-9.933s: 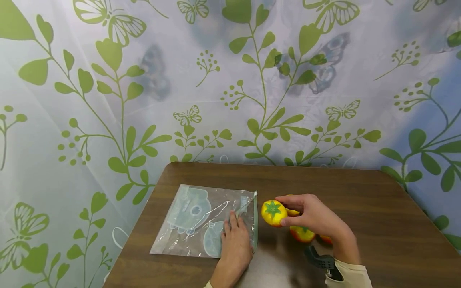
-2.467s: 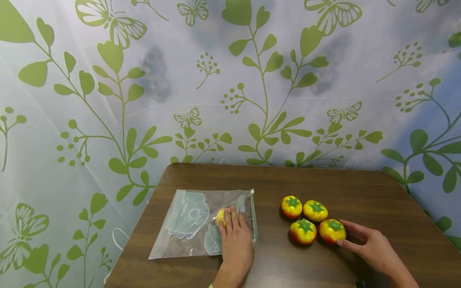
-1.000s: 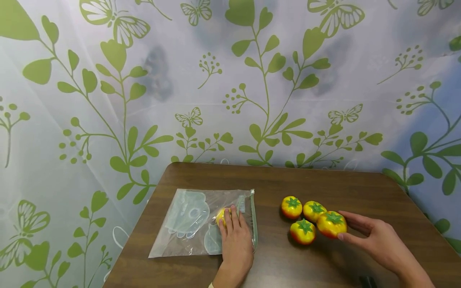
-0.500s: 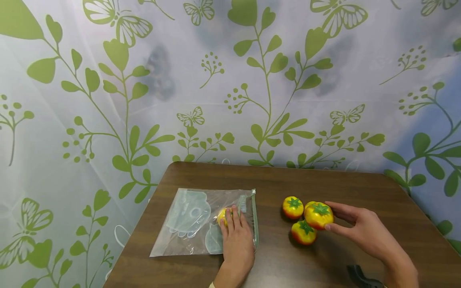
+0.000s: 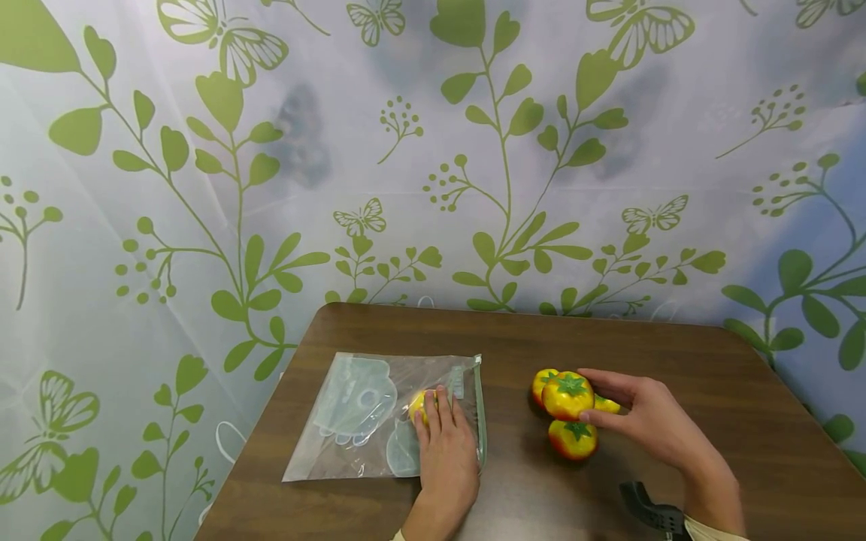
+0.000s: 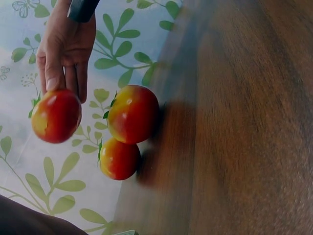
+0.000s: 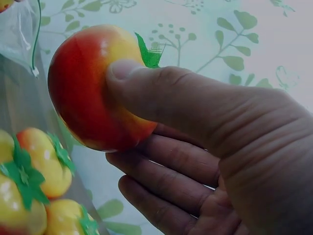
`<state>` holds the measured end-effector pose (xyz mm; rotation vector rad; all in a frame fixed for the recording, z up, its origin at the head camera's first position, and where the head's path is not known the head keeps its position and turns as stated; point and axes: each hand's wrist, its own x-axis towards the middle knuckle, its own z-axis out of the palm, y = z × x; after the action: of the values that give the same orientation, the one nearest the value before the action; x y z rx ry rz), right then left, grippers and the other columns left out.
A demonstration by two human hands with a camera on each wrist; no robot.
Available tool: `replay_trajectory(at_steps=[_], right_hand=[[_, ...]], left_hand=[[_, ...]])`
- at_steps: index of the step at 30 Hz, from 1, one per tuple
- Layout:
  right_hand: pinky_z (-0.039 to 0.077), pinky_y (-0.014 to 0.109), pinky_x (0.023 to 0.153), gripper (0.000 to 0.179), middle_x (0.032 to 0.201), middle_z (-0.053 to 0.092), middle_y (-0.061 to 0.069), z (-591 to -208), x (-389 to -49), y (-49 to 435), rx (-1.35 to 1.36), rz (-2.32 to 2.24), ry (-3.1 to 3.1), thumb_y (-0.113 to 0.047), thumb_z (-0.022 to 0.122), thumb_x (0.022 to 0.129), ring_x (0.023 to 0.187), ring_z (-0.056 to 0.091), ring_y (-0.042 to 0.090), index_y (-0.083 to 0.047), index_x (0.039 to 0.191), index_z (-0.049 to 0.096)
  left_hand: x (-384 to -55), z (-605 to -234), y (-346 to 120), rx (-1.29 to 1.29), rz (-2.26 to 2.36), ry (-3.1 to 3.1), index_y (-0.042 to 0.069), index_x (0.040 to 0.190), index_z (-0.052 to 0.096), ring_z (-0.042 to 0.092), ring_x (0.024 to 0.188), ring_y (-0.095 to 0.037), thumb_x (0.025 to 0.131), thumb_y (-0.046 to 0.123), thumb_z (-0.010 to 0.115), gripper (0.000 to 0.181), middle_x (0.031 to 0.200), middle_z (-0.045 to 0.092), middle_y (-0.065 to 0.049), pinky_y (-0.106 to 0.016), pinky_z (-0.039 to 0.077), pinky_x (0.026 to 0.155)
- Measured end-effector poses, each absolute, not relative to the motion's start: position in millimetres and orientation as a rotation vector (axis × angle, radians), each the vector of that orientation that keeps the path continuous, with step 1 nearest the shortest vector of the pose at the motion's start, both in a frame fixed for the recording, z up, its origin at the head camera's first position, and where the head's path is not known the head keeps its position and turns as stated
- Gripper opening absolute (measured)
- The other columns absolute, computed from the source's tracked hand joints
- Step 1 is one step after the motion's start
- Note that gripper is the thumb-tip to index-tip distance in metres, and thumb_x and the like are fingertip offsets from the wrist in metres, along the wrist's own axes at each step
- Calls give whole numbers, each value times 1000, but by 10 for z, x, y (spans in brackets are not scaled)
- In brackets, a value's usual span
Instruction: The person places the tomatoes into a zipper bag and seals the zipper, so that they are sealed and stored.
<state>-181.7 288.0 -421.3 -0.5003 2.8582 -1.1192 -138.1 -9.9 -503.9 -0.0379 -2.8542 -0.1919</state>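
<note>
My right hand (image 5: 652, 417) pinches a yellow-red artificial tomato (image 5: 567, 396) with a green star-shaped top, raised above the table. In the right wrist view the thumb presses the side of that tomato (image 7: 93, 93). Three like it sit close below: a front tomato (image 5: 573, 439), a back one (image 5: 540, 382) and one partly hidden tomato (image 5: 607, 405). My left hand (image 5: 446, 458) lies flat on a clear zip bag (image 5: 318, 451) with pale printed shapes. Inside the bag, by the left fingertips, is another tomato (image 5: 421, 406), partly covered.
The brown wooden table (image 5: 514, 338) ends at a patterned curtain (image 5: 406, 150) behind it. The bag's green zip edge (image 5: 482, 413) faces the tomatoes. A black wrist mount (image 5: 649, 507) sits at my right wrist, low over the table.
My right hand has lifted the rightmost tomato from the group and carried it left over the others. Earlier, another tomato went into the bag. The left hand stays on the bag.
</note>
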Motion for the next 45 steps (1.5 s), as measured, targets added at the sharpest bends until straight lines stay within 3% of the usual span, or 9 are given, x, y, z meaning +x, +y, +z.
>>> replay_trajectory(at_steps=[11, 25, 36, 45], right_hand=[[63, 51, 97, 64, 142, 74, 15, -4291, -1906, 2675, -580, -1238, 2761, -37, 88, 94, 128, 73, 38, -9, 148, 68], [61, 53, 101, 65, 142, 74, 15, -4389, -2002, 2446, -661, -1246, 2720, -35, 90, 92, 128, 74, 36, -8, 147, 69], [62, 46, 100, 64, 143, 72, 17, -4459, -2055, 2295, -733, -1298, 2620, -30, 89, 94, 130, 72, 38, -8, 149, 67], [57, 59, 106, 65, 142, 74, 13, -4501, -2076, 2134, -733, -1232, 2614, -32, 89, 94, 129, 73, 37, -9, 150, 66]], left_hand=[[-1379, -5037, -99, -46, -182, -2860, -5, 153, 57, 41, 159, -45, 90, 2, 77, 66, 168, 46, -27, -62, 41, 124], [-1395, -5047, -85, -36, -206, -2887, -5, 155, 55, 40, 160, -46, 87, 2, 82, 73, 170, 44, -26, -63, 39, 125], [-1380, -5031, -83, -42, -208, -2903, -5, 155, 55, 39, 160, -46, 88, 4, 84, 74, 170, 43, -27, -63, 38, 126], [-1363, -5010, -90, -36, -246, -2941, -5, 157, 53, 36, 162, -46, 90, 5, 83, 74, 172, 40, -27, -64, 34, 128]])
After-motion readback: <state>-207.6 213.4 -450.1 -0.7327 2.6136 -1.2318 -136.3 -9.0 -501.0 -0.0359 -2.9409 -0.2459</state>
